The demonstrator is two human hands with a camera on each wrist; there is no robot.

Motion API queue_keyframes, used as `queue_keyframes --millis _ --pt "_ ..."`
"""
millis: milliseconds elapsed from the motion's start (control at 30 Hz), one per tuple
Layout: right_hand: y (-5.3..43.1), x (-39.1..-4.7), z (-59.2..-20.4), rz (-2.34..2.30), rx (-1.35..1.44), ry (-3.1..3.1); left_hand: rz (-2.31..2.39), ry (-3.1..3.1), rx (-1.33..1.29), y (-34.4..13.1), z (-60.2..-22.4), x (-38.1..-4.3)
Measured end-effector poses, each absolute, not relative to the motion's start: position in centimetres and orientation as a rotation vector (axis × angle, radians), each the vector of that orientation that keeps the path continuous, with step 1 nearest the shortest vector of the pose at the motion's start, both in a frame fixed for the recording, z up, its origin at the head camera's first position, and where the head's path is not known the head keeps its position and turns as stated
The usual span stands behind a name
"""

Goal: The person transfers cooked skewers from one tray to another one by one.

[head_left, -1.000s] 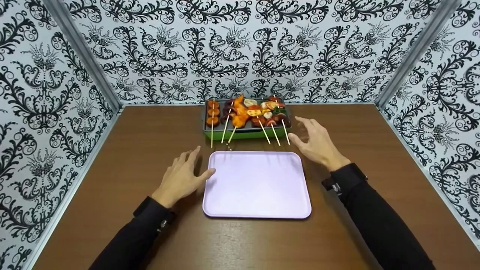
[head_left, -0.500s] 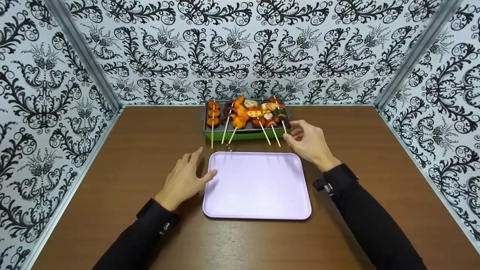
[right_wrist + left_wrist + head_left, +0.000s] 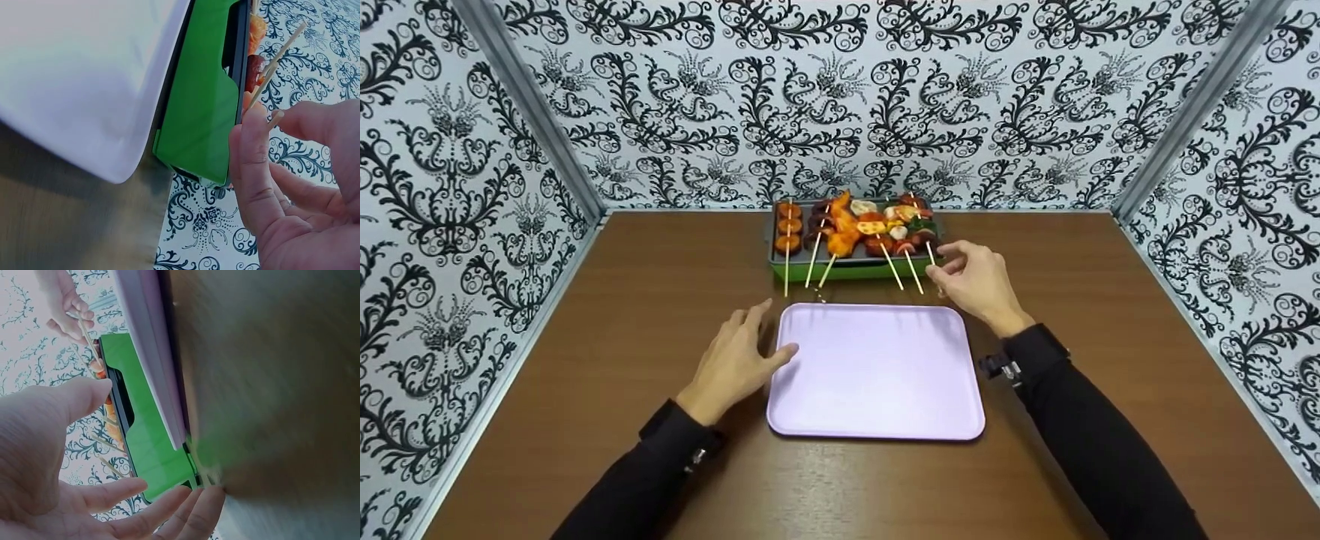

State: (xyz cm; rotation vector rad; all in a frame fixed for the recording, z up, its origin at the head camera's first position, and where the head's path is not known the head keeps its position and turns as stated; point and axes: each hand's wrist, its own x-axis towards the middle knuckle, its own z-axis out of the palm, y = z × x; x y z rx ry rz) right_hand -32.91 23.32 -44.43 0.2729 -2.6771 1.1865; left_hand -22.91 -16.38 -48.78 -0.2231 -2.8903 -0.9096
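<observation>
At the right end of a green tabletop grill (image 3: 851, 273), my right hand (image 3: 981, 286) pinches the wooden stick of the rightmost skewer (image 3: 930, 255) between thumb and fingers. The stick's end (image 3: 275, 119) pokes out past the fingertips in the right wrist view. That skewer's food still lies on the grill beside the other skewers. My left hand (image 3: 735, 366) is spread with relaxed fingers at the left edge of a pale lilac tray (image 3: 877, 375), its thumb over the rim, holding nothing.
Several other skewers lie across the grill, their sticks reaching over its front edge toward the tray; the leftmost skewer (image 3: 788, 225) carries round orange-brown pieces. The brown table (image 3: 660, 262) is bounded by patterned walls (image 3: 840, 105) at the back and sides.
My right hand has moved left to the rightmost skewer, and its fingers have closed on the stick. My left hand has shifted very slightly to the right.
</observation>
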Motion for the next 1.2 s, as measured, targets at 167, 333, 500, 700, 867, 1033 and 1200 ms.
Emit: queue_keyframes --millis 167,333,500,700,867,1033,1200 --pt "23.3 -33.2 -44.3 1.229 0.227 -2.702 -0.932 -2.883 -0.218 -15.9 -48.5 -22.8" --pt "23.4 -33.4 -44.0 1.290 0.199 -2.709 -0.927 -2.884 -0.228 -15.7 -48.4 -22.7" --pt "23.4 -33.6 -43.6 1.444 0.143 -2.701 -0.961 -2.872 -0.260 -15.7 -48.4 -22.6" --pt "23.4 -33.7 -43.1 1.669 0.086 -2.680 -0.960 -2.762 -0.366 -16.0 -49.3 -22.8" --pt "23.3 -33.7 -42.7 1.806 0.049 -2.667 -0.997 -2.790 -0.363 -15.7 -48.7 -22.6" --pt "23.2 -34.0 -42.7 1.890 0.005 -2.648 -1.028 -2.847 -0.331 -15.7 -48.7 -22.7" --pt "23.1 -34.2 -42.9 1.958 -0.029 -2.610 -1.085 -2.863 -0.318 -15.7 -48.7 -22.8"
